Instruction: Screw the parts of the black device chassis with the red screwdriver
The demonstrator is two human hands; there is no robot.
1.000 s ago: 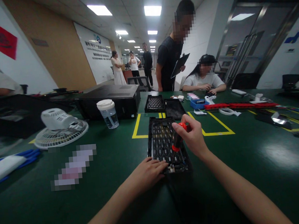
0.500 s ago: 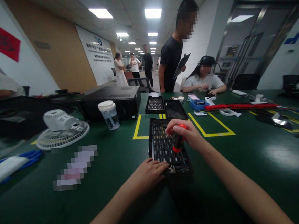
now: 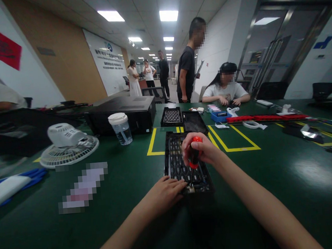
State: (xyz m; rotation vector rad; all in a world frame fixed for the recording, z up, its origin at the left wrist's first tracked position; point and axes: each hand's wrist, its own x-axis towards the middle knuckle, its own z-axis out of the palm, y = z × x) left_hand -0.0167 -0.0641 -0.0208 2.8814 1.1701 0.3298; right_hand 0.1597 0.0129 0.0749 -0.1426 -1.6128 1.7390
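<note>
In front of me on the green table [image 3: 128, 227] lies an open black case [image 3: 211, 184] with rows of dark oval cells inside, probably a battery pack. My right hand [image 3: 206, 149] wraps around the handle of a red and black screwdriver [image 3: 194, 163]. Its shaft points down at the near end of the case, by a small pale metal part [image 3: 191, 190]; whether the tip touches a screw cannot be seen. Across the case's near left corner rests my left hand [image 3: 164, 193], fingers stretched out, fingertips close to the screwdriver tip.
Behind the case sit a second cell-filled tray [image 3: 171, 117] and a black lid [image 3: 194, 122]. To the left are a lidded cup [image 3: 120, 129], a white fan [image 3: 68, 145] and a large black box [image 3: 119, 113]. A blue bin [image 3: 220, 116] stands back right. Several people are beyond.
My right hand and the screwdriver handle have tilted slightly left and lower, the fingers curling further around. My left hand stays in place. The standing person with the clipboard has shifted back.
</note>
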